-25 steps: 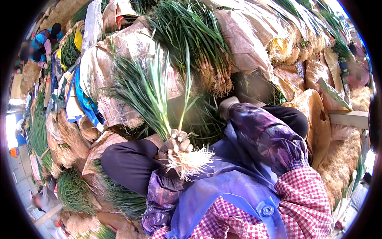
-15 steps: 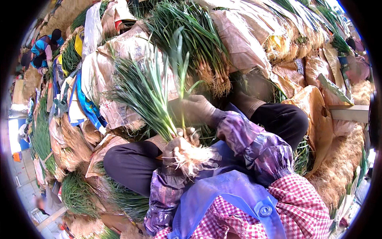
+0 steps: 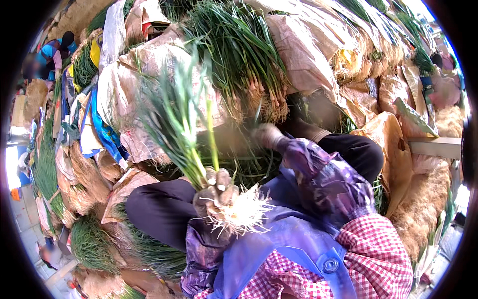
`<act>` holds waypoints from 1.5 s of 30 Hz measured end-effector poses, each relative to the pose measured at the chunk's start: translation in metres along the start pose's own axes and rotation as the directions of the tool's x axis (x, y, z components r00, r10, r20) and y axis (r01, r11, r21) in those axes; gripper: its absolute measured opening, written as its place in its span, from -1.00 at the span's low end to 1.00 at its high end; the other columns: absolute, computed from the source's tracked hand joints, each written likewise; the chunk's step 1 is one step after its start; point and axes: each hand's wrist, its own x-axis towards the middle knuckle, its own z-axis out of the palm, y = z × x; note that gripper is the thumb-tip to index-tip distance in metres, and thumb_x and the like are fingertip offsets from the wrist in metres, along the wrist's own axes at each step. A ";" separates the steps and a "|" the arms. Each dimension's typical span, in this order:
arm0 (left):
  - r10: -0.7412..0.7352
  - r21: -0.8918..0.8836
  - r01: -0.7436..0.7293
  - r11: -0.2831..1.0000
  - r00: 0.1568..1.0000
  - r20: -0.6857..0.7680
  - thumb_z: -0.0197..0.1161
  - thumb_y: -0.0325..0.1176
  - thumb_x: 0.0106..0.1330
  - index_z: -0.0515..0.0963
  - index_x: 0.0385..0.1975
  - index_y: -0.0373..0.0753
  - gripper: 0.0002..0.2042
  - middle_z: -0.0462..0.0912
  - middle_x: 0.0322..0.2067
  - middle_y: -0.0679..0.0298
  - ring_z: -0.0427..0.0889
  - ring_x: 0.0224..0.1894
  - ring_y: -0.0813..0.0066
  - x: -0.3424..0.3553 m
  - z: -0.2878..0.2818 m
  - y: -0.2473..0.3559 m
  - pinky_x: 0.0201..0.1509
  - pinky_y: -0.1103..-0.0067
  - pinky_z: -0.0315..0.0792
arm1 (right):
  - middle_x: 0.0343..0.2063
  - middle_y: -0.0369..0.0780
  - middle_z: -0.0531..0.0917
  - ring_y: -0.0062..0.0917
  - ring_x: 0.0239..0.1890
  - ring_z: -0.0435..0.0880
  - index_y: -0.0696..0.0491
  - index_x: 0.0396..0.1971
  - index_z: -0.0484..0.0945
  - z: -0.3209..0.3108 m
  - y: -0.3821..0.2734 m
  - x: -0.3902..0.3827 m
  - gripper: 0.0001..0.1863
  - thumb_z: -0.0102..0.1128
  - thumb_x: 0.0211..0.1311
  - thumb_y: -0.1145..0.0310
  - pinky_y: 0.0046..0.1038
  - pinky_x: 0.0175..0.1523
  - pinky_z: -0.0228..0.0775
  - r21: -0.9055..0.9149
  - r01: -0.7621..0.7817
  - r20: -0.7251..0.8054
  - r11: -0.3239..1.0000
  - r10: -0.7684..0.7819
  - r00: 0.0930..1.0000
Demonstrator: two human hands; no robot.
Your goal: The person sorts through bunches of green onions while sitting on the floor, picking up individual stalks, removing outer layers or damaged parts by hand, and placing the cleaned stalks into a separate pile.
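My left hand (image 3: 215,192), in a soiled glove, is closed around the base of a bunch of green onions (image 3: 186,139). Their leaves fan up and to the left, and the pale stringy roots (image 3: 241,212) stick out below my fingers toward the apron. One stalk (image 3: 212,137) stands apart on the bunch's right side. My right hand (image 3: 268,136) is farther off to the right, away from the bunch. Motion smears its fingers, so their grip does not show. Beyond it lies a large pile of green onions (image 3: 239,55), roots toward me.
Dark-trousered knees (image 3: 159,212) frame loose green leaves (image 3: 249,169) in front of me. Woven sacks (image 3: 303,47) and root-ended bundles surround me. A pale bar (image 3: 435,148) juts in at the right. Another person (image 3: 52,55) sits at the far left.
My right hand has drawn away from the bunch to the right. My left hand has shifted slightly left with the green onions, whose roots now face me more.
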 end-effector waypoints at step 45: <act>-0.215 -0.093 0.201 0.975 0.961 -0.176 0.22 -0.45 0.17 0.41 -0.12 -0.08 -0.72 0.43 -0.16 0.31 0.42 -0.18 0.40 0.002 -0.108 0.027 -0.09 0.41 0.43 | -0.13 -0.18 0.57 -0.48 -0.31 0.59 0.17 0.07 0.37 -0.070 -0.130 0.084 -0.45 0.11 0.23 0.08 -0.40 -0.18 0.47 0.800 -0.562 0.545 0.211 0.138 0.827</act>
